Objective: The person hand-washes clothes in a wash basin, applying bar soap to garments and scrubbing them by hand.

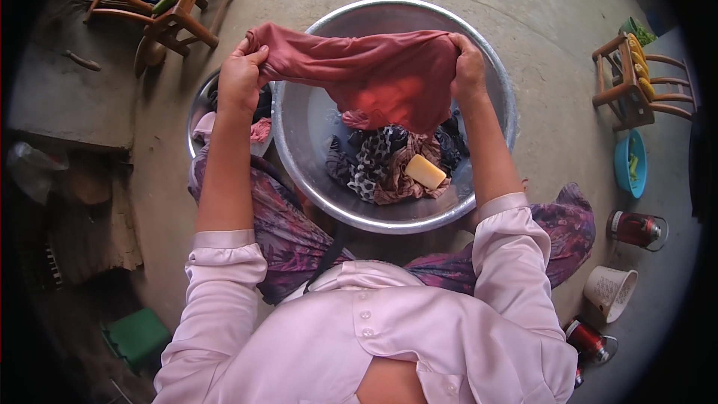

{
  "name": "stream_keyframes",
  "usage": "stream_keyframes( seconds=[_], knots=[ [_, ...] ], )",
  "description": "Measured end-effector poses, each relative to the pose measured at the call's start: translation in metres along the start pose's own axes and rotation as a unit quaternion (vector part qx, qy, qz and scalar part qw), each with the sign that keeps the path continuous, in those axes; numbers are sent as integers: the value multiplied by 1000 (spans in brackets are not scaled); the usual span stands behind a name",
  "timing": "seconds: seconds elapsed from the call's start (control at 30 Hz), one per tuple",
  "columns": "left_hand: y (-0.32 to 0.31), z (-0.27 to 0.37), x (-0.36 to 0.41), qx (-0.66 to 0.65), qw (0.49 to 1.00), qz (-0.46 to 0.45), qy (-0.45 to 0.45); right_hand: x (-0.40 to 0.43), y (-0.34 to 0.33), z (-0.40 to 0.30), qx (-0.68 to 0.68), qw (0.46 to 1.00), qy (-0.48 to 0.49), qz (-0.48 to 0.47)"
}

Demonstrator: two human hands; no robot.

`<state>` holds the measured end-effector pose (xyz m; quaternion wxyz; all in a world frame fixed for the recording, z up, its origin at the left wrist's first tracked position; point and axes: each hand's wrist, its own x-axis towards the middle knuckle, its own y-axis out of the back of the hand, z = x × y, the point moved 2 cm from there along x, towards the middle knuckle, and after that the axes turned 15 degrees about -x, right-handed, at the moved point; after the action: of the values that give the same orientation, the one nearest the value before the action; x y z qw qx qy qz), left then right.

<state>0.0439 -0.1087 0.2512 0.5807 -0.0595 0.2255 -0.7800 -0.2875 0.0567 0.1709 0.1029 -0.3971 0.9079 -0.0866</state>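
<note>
A red cloth garment (364,73) is stretched between my hands over a large metal basin (283,134). My left hand (240,76) grips its left end, near the basin's left rim. On the other side, my right hand (468,70) pinches its upper right corner. The garment's lower part hangs in folds inside the basin. Below it lie a black-and-white patterned cloth (373,157) and a brown checked cloth (392,182), among dark fabric. A yellowish bar of soap (426,171) rests on the checked cloth. The red garment hides part of the basin's far side.
A smaller metal basin (192,123) with clothes stands at the left. Wooden chairs hold green vegetables (166,2) and corn cobs (639,64). Along the right are a blue bowl (622,165), red vacuum flasks (634,229) and a pale basket (603,292). A green bin (137,336) stands lower left.
</note>
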Motion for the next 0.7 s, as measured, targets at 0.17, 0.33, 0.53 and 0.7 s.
stream_keyframes(
  seconds=[0.17,0.33,0.53,0.7],
  knots=[
    [-3,-7,7,109,989,-10,-98,3,12,-14,62,993,-62,-74],
    [-23,-2,0,263,942,-2,-211,-14,13,-31,79,981,-94,-149],
    [-28,-13,-6,-64,995,-54,44,-21,2,15,-199,921,-185,-278],
    [-38,-32,-26,28,990,-49,128,-42,-43,55,-268,881,-164,-354]
  ],
)
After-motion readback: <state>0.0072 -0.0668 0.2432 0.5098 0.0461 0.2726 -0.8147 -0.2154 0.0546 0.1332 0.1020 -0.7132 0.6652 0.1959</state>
